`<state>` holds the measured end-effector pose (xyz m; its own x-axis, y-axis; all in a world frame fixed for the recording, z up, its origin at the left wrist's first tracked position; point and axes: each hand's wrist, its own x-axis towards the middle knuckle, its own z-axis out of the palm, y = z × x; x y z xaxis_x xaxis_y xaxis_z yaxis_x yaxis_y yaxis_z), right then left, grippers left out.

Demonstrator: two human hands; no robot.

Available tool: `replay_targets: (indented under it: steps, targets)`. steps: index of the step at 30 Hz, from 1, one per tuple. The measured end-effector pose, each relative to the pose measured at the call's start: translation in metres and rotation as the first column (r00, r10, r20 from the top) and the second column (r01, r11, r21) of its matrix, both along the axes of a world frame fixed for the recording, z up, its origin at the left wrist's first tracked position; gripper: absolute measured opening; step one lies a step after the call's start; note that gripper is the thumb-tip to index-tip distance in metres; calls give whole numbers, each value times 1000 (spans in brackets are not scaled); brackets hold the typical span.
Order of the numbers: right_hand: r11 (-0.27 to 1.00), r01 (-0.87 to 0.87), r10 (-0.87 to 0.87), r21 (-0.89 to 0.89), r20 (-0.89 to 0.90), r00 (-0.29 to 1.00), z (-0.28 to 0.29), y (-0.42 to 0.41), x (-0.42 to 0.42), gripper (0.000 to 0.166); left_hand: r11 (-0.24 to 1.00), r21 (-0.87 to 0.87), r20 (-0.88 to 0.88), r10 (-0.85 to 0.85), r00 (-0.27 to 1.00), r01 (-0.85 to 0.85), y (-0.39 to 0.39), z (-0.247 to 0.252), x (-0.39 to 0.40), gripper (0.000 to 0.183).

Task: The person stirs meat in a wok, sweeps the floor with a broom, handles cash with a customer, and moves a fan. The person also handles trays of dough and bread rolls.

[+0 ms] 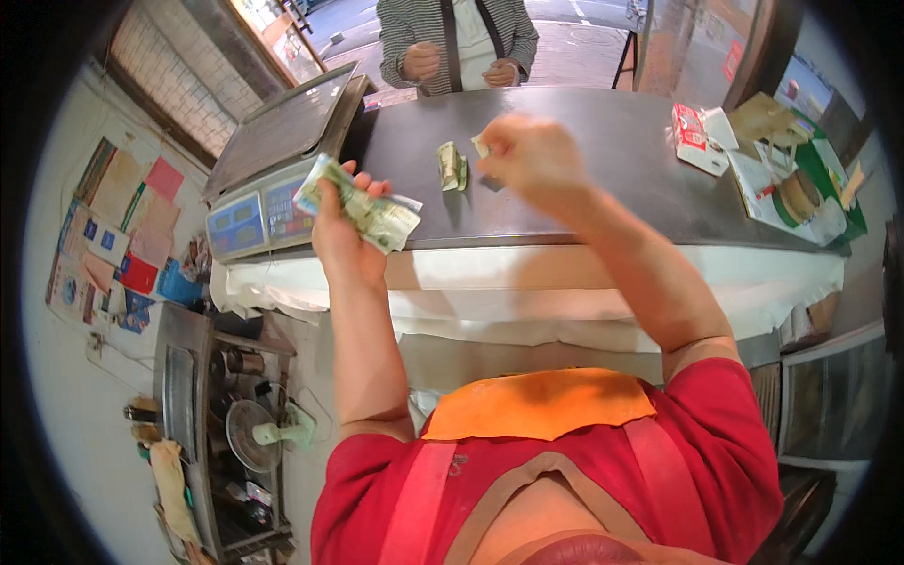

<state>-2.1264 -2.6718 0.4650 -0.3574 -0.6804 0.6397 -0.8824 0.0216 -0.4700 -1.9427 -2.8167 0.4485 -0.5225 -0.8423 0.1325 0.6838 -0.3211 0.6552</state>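
In my left hand (351, 212) is a loose bundle of greenish banknotes (378, 215), with my thumb across its top. It is raised over the near edge of the dark counter (600, 116), by the scale's keypad. A folded green banknote (449, 168) rests on the counter between my hands. My right hand (533, 155) is blurred above the counter, fingers bent. A small part of another banknote (480, 146) shows at its fingertips; whether they grip it is hidden.
A scale (258, 219) with a metal tray (282, 120) stands left. Across the counter is a person in a striped jacket (455, 49), hands near its edge. At right are a red-and-white box (696, 138) and a green bin (854, 219). White cloth (494, 270) hangs below the near edge.
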Motion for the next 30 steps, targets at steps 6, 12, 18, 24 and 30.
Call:
replay_targets:
  steps: [6, 12, 18, 24, 30]
  targets:
    - [850, -43, 9, 524, 69, 998, 9, -13, -66, 37, 991, 82, 117, -111, 987, 102, 1, -5, -29, 23]
    - [967, -178, 193, -181, 70, 979, 31, -13, -39, 11, 995, 0, 243, -99, 965, 102, 17, 1, -40, 26]
    - [988, -152, 150, 36, -485, 862, -4, -26, 49, 15, 965, 141, 33, -228, 973, 221, 29, -3, -53, 32]
    - [830, -535, 367, -157, -568, 736, -12, -23, 56, 10, 935, 85, 14, -346, 938, 343, 38, 10, -31, 33]
    - [965, -250, 219, -74, -293, 931, -14, -23, 19, 22, 982, 159, 14, -110, 994, 106, 4, -3, -11, 26]
